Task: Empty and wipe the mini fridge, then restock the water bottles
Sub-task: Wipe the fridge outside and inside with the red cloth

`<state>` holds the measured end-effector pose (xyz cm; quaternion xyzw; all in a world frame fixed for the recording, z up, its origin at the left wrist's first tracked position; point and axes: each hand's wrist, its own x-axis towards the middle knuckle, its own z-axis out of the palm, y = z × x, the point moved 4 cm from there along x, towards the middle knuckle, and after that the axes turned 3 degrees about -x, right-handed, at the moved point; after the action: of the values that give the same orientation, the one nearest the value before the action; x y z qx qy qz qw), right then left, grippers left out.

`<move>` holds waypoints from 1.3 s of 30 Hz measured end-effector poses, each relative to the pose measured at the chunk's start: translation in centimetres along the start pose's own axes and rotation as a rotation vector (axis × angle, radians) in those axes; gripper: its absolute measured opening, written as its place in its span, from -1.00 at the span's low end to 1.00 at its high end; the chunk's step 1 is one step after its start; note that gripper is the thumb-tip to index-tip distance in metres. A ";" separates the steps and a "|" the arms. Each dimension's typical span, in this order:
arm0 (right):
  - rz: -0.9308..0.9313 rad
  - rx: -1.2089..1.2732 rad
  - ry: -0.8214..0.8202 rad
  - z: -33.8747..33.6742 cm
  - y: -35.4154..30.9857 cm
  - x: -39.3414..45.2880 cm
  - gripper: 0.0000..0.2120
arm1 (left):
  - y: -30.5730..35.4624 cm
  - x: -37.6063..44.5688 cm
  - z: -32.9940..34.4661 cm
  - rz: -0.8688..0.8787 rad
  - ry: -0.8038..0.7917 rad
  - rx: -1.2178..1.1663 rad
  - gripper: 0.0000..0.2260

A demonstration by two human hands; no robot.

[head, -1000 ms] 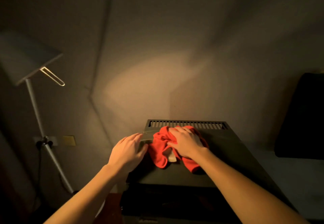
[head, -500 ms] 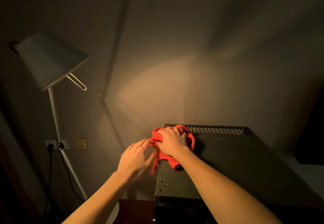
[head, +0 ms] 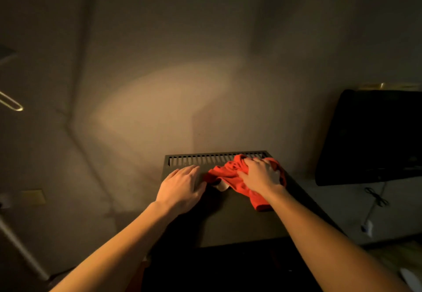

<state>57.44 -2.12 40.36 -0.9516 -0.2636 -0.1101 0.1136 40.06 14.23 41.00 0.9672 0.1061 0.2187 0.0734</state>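
Right hand (head: 259,175) bunches crumpled red cloth (head: 230,176) at far right of dark metal mini fridge top (head: 228,218); left hand (head: 181,185) flat, fingers straight, far left.

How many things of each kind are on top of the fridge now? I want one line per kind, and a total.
Hands: 2, left hand flat on the mini fridge, right hand gripping the cloth
Red cloth: 1
Total: 3

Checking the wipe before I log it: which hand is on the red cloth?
The right hand, gripping the bunched red cloth near the vent slots. The left hand lies flat on the bare fridge top beside it.
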 end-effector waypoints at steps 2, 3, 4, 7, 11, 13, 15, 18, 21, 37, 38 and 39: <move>-0.041 -0.028 -0.010 0.2 0.2 -0.2 -0.57 | 1.7 0.4 0.8 -0.003 -0.008 0.004 -0.54; -0.072 -0.032 -0.022 0.5 0.0 -0.2 -0.56 | 2.5 0.5 1.3 -0.010 -0.015 0.004 -0.52; -0.109 -0.029 -0.032 0.6 -0.4 -0.3 -0.54 | 2.9 0.7 1.7 -0.021 -0.023 0.004 -0.50; -0.249 0.018 -0.066 0.9 -1.3 -0.4 -0.50 | 4.2 1.5 2.4 -0.059 -0.019 0.021 -0.47; -0.460 0.100 -0.071 -0.1 0.1 0.1 -0.53 | 6.5 2.6 2.6 -0.107 0.023 0.043 -0.54; -0.486 0.119 -0.079 -0.3 2.3 1.3 -0.56 | 8.2 2.9 2.9 -0.113 0.039 0.050 -0.56; -0.455 0.127 -0.092 -0.3 4.9 2.9 -0.55 | 9.6 3.1 3.5 -0.131 0.038 0.058 -0.54; -0.452 0.142 -0.103 -0.3 8.2 4.1 -0.53 | 11.6 3.2 4.8 -0.150 0.038 0.074 -0.51; -0.552 0.174 -0.093 -0.4 10.1 2.4 -0.49 | 13.4 3.3 5.8 -0.158 0.055 0.079 -0.54; -0.661 0.187 -0.097 -0.9 7.4 1.0 -0.53 | 15.4 0.0 4.1 -0.247 0.079 0.147 -0.65; -0.662 0.196 -0.091 -1.0 7.6 0.7 -0.53 | 15.5 0.0 4.1 -0.245 0.078 0.143 -0.65; -0.666 0.202 -0.084 -1.1 7.8 0.5 -0.54 | 15.5 0.0 4.2 -0.242 0.080 0.140 -0.64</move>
<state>61.81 -8.69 40.32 -0.8011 -0.5734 -0.0754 0.1542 44.60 -1.18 40.20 0.9405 0.2400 0.2388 0.0274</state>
